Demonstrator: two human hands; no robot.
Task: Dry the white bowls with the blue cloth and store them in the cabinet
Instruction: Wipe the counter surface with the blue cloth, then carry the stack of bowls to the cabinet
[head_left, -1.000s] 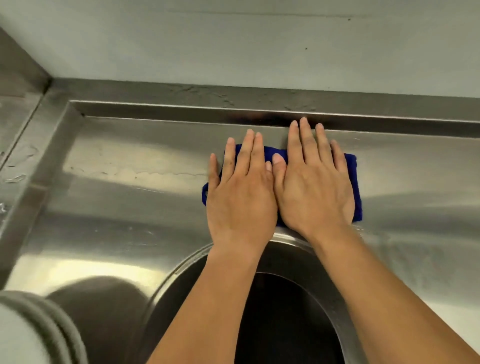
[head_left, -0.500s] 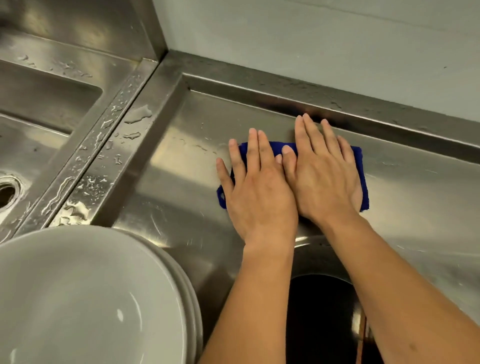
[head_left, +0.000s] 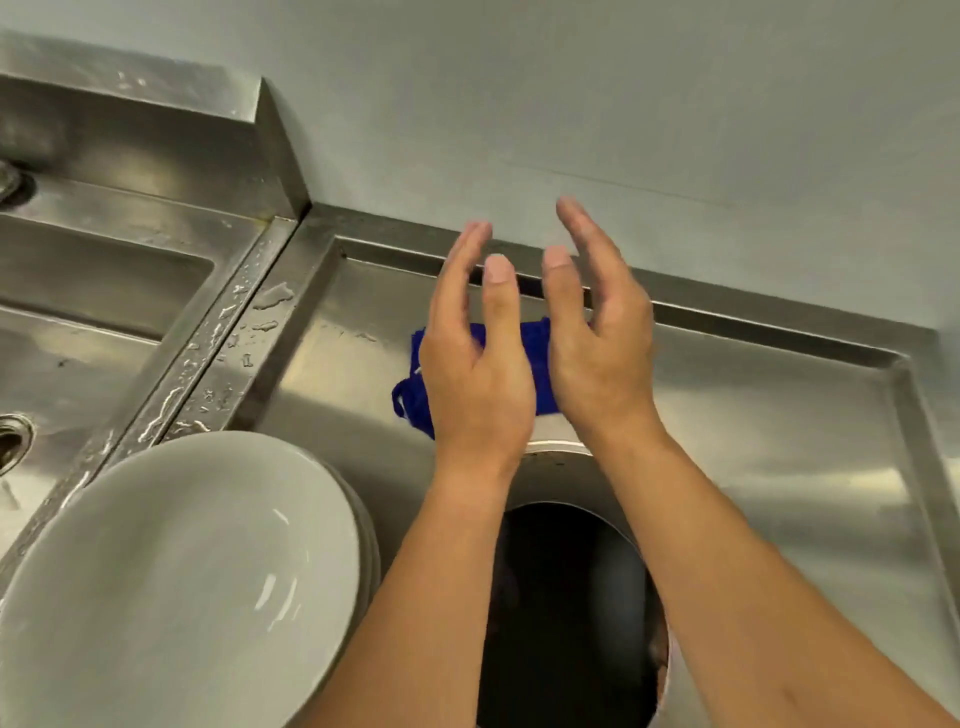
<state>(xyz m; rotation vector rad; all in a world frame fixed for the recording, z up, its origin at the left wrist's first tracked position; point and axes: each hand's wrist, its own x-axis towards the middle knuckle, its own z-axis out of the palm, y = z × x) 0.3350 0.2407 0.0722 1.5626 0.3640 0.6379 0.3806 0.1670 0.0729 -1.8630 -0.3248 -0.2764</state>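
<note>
A stack of white bowls (head_left: 176, 577) stands at the lower left on the steel counter, with drops of water inside the top one. The blue cloth (head_left: 535, 358) lies folded flat on the counter near the back ledge, mostly hidden behind my hands. My left hand (head_left: 475, 374) and my right hand (head_left: 597, 343) hover above the cloth, palms turned toward each other, fingers spread, holding nothing. No cabinet is in view.
A round dark hole (head_left: 566, 613) opens in the steel counter (head_left: 779, 441) just below my wrists. A wet ridge (head_left: 208, 358) separates the counter from a sink basin (head_left: 67, 332) on the left. A grey wall (head_left: 623, 104) rises behind.
Both hands have lifted off the blue cloth and turned palms inward; before they pressed flat on it. The view has shifted left and back, bringing the bowl stack and sink into sight.
</note>
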